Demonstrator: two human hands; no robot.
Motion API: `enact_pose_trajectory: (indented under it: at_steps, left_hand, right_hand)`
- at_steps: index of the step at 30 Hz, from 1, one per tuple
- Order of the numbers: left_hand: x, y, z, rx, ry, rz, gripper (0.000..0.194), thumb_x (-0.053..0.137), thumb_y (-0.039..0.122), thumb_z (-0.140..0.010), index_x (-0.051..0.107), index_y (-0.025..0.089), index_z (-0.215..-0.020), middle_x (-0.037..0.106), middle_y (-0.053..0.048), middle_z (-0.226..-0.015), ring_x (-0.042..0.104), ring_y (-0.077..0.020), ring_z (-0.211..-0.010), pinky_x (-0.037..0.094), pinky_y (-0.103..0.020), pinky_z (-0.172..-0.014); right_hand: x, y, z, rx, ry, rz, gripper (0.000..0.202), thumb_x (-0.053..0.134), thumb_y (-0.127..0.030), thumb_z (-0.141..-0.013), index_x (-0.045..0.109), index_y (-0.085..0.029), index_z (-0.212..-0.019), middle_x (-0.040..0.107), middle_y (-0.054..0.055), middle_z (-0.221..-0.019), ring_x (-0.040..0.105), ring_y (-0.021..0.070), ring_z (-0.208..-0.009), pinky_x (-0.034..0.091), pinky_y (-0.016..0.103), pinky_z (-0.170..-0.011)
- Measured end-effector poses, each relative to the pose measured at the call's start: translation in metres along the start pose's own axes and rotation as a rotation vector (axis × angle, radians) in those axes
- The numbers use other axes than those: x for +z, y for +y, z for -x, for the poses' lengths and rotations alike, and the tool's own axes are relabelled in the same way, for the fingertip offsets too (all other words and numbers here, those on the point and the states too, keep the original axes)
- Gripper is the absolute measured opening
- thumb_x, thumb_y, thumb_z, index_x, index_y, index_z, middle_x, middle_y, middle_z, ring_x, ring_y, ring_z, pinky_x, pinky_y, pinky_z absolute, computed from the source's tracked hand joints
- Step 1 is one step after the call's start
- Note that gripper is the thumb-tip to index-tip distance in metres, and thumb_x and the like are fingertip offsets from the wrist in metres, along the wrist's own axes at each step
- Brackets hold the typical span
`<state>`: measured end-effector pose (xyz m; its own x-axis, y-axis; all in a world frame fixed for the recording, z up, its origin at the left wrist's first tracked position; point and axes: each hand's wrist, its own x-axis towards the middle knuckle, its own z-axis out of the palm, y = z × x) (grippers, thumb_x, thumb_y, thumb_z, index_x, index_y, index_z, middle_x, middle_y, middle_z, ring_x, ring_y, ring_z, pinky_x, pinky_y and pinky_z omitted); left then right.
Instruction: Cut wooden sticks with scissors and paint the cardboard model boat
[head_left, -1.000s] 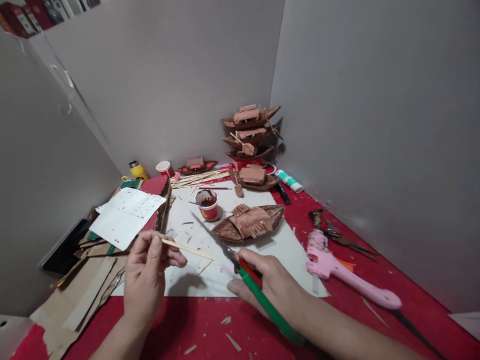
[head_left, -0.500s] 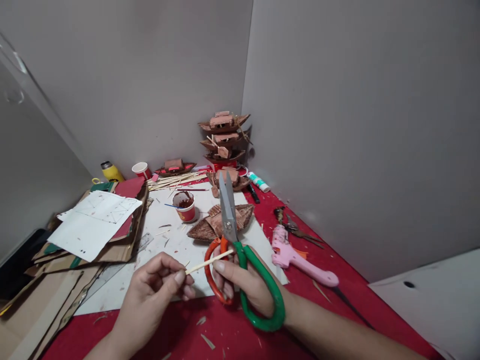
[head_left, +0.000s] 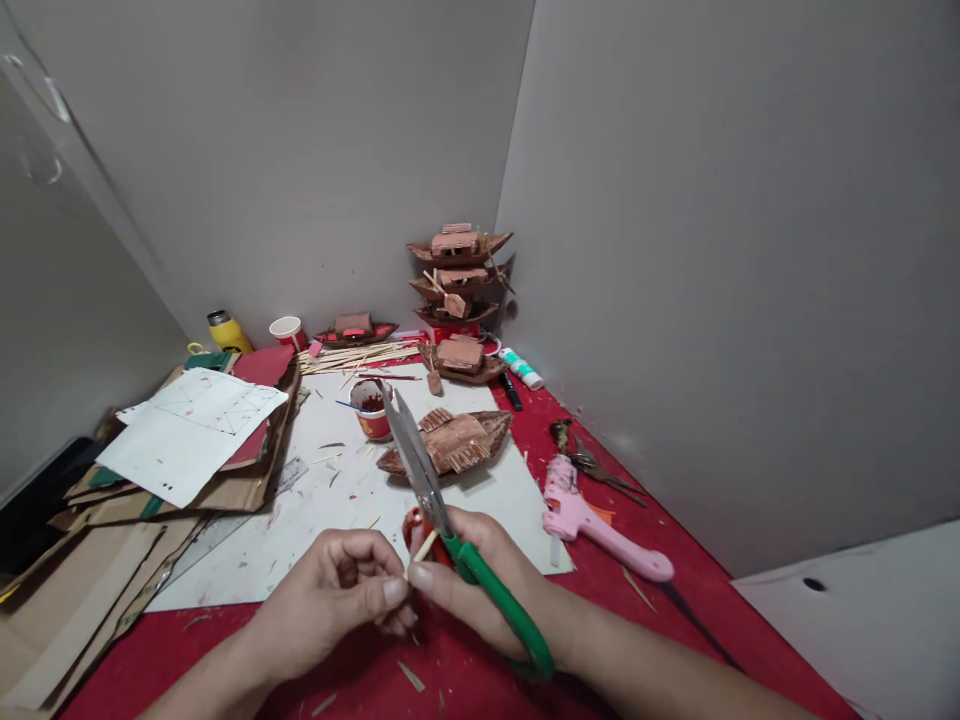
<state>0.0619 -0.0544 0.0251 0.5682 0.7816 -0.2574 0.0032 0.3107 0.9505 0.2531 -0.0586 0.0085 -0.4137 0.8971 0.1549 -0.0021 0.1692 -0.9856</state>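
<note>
Scissors (head_left: pixel 421 468) with green and orange handles rest in my right hand (head_left: pixel 480 580), their blades tilted up to the left and nearly together. My right thumb also presses on a thin pale wooden stick (head_left: pixel 424 546). My left hand (head_left: pixel 349 590) pinches the lower end of that stick, its fingertips beside my right thumb. Beyond the hands, a brown model boat (head_left: pixel 450 445) with a ridged roof lies on the white sheet (head_left: pixel 300 560). The scissor blades pass in front of a paper cup (head_left: pixel 370 424) holding brown paint and a blue-handled brush.
A pink glue gun (head_left: pixel 600 530) and pliers (head_left: pixel 600 468) lie on the right. Stacked model boats (head_left: pixel 459 248) stand at the back, near a bundle of sticks (head_left: pixel 360 357). Cardboard and a drawn paper (head_left: pixel 195 430) are at the left. Scraps dot the red cloth (head_left: pixel 375 680).
My hands have come closer together and lower, with the stick now mostly hidden between them. The scissors have tilted to the left. The view has shifted slightly.
</note>
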Motion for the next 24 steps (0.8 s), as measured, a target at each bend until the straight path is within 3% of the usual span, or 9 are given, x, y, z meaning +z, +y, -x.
enact_pose_trajectory:
  at_steps: [4,8,12,15,19,24]
  left_hand:
    - [-0.009,0.008,0.003,0.091,0.144,-0.107,0.021,0.071,0.036,-0.076,0.065,0.016,-0.071,0.060,0.000,-0.060,0.049,-0.0093,-0.054,0.039,-0.020,-0.055]
    - [-0.019,0.013,0.003,0.059,0.203,-0.140,0.023,0.072,0.039,-0.074,0.065,0.017,-0.070,0.058,-0.002,-0.057,0.045,-0.0106,-0.052,0.036,-0.019,-0.048]
    - [-0.021,0.018,-0.001,0.064,0.317,-0.007,0.027,0.078,0.041,-0.063,0.066,0.018,-0.072,0.057,-0.003,-0.053,0.043,-0.0113,-0.046,0.038,-0.021,-0.042]
    - [-0.020,0.020,-0.002,0.053,0.435,0.115,0.036,0.084,0.037,-0.054,0.066,0.020,-0.081,0.061,-0.003,-0.056,0.039,-0.0097,-0.039,0.035,-0.021,-0.034]
    - [-0.025,0.017,0.000,0.084,0.562,0.175,0.050,0.087,0.030,-0.048,0.067,0.020,-0.092,0.068,-0.006,-0.065,0.055,-0.0170,-0.047,0.051,-0.030,-0.042]
    - [-0.041,0.011,0.000,0.177,0.609,0.191,0.038,0.086,0.025,-0.052,0.070,0.020,-0.087,0.072,-0.007,-0.072,0.067,-0.0226,-0.060,0.061,-0.032,-0.055]
  right_hand:
    - [-0.003,-0.001,0.000,-0.051,0.075,0.020,0.024,0.058,-0.040,-0.084,0.053,-0.017,-0.084,0.053,-0.002,-0.072,0.047,0.0112,-0.064,0.042,0.022,-0.060]
    - [-0.002,0.000,-0.002,-0.021,0.107,-0.039,0.029,0.060,-0.046,-0.082,0.051,-0.019,-0.084,0.050,-0.004,-0.068,0.045,0.0094,-0.059,0.041,0.021,-0.057]
    - [-0.003,0.004,-0.005,-0.008,0.117,-0.014,0.035,0.066,-0.050,-0.077,0.049,-0.019,-0.080,0.048,-0.005,-0.067,0.044,0.0095,-0.060,0.040,0.021,-0.056]
    - [-0.002,0.006,-0.005,-0.011,0.101,0.147,0.033,0.065,-0.050,-0.079,0.052,-0.019,-0.081,0.047,-0.006,-0.066,0.043,0.0096,-0.060,0.037,0.020,-0.055]
    - [-0.002,0.006,-0.005,0.005,0.133,0.482,0.040,0.069,-0.056,-0.073,0.052,-0.020,-0.075,0.042,-0.007,-0.060,0.039,0.0093,-0.056,0.032,0.020,-0.053]
    - [-0.003,0.007,-0.007,0.034,0.105,0.739,0.050,0.068,-0.068,-0.067,0.050,-0.022,-0.077,0.048,-0.007,-0.058,0.041,0.0101,-0.049,0.029,0.022,-0.050]
